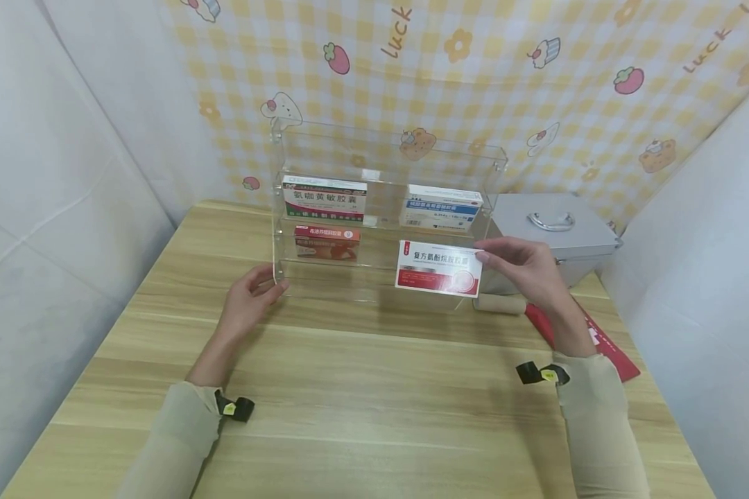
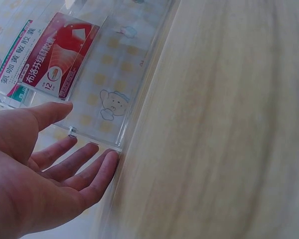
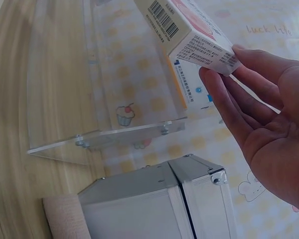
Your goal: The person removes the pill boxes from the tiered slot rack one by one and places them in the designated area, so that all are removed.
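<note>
My right hand (image 1: 524,267) pinches a white and red medicine box (image 1: 438,269) at its right end, before the lower right of a clear acrylic display rack (image 1: 374,294). In the right wrist view, thumb and fingers hold the end of this tilted box (image 3: 194,40). My left hand (image 1: 246,298) is at the rack's left side, its loosely bent fingers touching or close to the edge. A red ibuprofen box (image 1: 327,244) stands on the lower left tier. Above it is a white and green medicine box (image 1: 326,199); a blue and white box (image 1: 442,208) stands upper right.
Behind the rack's right side sits a silver metal case (image 1: 552,222) with a handle. A beige roll (image 1: 499,303) and a red pouch (image 1: 605,339) with a white cross lie on the wooden table (image 1: 374,402) at the right. A checked cloth (image 1: 374,90) hangs behind.
</note>
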A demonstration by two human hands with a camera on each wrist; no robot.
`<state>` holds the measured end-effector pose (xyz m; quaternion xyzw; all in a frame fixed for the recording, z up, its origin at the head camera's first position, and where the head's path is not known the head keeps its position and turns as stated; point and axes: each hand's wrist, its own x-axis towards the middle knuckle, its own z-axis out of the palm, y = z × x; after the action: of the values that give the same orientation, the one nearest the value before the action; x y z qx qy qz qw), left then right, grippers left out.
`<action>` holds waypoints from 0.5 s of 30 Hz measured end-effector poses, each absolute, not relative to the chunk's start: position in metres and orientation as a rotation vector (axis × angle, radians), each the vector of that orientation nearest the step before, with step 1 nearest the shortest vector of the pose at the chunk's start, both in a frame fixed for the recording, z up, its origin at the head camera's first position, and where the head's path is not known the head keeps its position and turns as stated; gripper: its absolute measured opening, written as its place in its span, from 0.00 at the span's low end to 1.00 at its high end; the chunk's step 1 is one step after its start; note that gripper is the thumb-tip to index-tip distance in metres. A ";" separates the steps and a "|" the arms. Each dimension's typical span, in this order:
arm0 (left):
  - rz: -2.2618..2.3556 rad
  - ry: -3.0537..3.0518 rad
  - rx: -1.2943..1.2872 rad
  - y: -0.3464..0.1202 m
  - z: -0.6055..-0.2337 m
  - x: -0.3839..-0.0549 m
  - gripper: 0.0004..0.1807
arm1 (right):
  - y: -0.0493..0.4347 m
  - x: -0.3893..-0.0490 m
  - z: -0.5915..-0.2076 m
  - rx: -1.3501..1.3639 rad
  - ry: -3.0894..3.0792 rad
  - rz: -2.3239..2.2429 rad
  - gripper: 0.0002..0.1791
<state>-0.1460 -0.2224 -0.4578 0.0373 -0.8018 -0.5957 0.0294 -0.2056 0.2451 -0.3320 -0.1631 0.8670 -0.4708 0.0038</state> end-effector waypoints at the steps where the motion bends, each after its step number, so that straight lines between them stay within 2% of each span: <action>1: -1.839 -2.471 0.116 -0.223 -0.458 -0.146 0.33 | 0.244 -0.205 -0.331 -0.514 2.711 -1.477 0.18; 9: -1.855 -2.474 0.124 -0.223 -0.456 -0.144 0.34 | 0.234 -0.190 -0.318 -0.509 2.703 -1.438 0.17; 15: -1.888 -2.480 0.132 -0.217 -0.436 -0.137 0.32 | 0.233 -0.187 -0.320 -0.499 2.681 -1.439 0.18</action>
<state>-0.1375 -0.2172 -0.4357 0.0423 -0.7949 -0.6051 0.0108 -0.1870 0.2333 -0.3204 -0.1619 0.8691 -0.4666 0.0291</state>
